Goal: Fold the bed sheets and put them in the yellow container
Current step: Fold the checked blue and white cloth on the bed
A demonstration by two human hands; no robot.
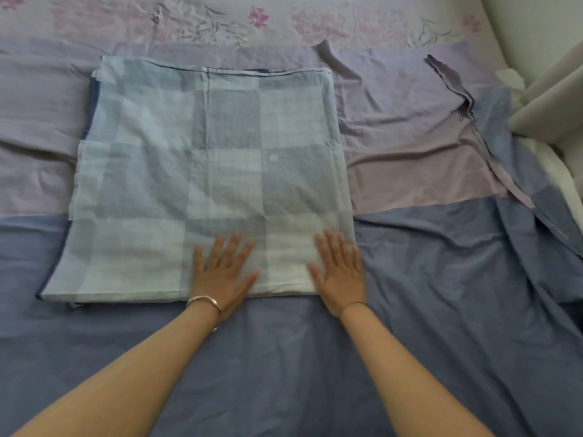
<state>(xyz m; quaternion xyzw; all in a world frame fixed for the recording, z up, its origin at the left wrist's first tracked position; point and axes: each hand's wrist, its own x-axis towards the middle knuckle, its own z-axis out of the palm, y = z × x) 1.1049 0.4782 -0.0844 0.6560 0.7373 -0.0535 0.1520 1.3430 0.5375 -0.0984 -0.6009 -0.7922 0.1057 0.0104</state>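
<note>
Palms lie flat, fingers straight and spread, gripping nothing: left hand and right hand press on the folded checked sheet at its near edge. The right hand sits by the near right corner. The sheet lies squared on the blue-and-lilac bedspread, which stretches wide to its right, rumpled there.
</note>
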